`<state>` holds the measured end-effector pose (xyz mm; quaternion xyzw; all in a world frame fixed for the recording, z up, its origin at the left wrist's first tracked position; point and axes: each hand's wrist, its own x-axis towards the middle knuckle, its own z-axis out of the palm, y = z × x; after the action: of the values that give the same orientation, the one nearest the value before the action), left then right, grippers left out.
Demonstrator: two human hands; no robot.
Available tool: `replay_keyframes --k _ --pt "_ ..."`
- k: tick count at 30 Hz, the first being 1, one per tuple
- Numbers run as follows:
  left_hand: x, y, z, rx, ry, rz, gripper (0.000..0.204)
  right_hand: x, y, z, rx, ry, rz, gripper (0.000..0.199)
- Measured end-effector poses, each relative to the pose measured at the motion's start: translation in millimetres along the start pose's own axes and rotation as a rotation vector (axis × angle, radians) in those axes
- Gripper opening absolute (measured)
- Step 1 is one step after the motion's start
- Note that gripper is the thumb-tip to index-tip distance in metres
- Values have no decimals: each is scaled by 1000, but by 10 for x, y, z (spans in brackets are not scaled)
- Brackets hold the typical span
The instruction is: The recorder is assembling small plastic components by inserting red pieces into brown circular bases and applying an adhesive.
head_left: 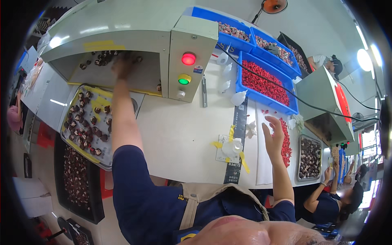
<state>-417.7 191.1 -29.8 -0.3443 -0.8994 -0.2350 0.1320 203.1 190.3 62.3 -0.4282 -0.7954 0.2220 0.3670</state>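
Note:
My left hand (122,66) reaches into the opening of a pale green machine box (118,36), among small dark brown-and-cream round pieces (104,58). Shadow and blur hide its fingers, so I cannot tell whether it holds one. Below the opening lies a metal tray (102,86) with yellow tape, strewn with more such pieces. My right hand (275,135) hovers with fingers apart over a white sheet (263,163), beside a strip of small red parts (284,143). Nothing shows between its fingers.
Blue bins (241,87) of red and pinkish parts stand at the far side. A taped clear round fixture (232,148), white squeeze bottles (238,97) and a metal tool (204,90) sit on the table. A black cable (286,85) crosses overhead. A co-worker (330,202) sits at right.

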Motion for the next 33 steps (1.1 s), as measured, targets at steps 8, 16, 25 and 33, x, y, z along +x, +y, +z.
replay_keyframes --k 8,16,25,33 --pt "-398 1059 269 149 -322 526 47 -133 -345 -97 22 1 -124 18" --pt "-881 792 -246 -205 -235 340 41 -335 -872 -166 190 -179 -294 17" --pt "-547 440 229 -27 102 172 46 -888 -1242 491 467 -588 -239 13" --pt "-1029 1104 -351 -580 -541 202 40 -663 -1234 1654 328 -551 -393 27"
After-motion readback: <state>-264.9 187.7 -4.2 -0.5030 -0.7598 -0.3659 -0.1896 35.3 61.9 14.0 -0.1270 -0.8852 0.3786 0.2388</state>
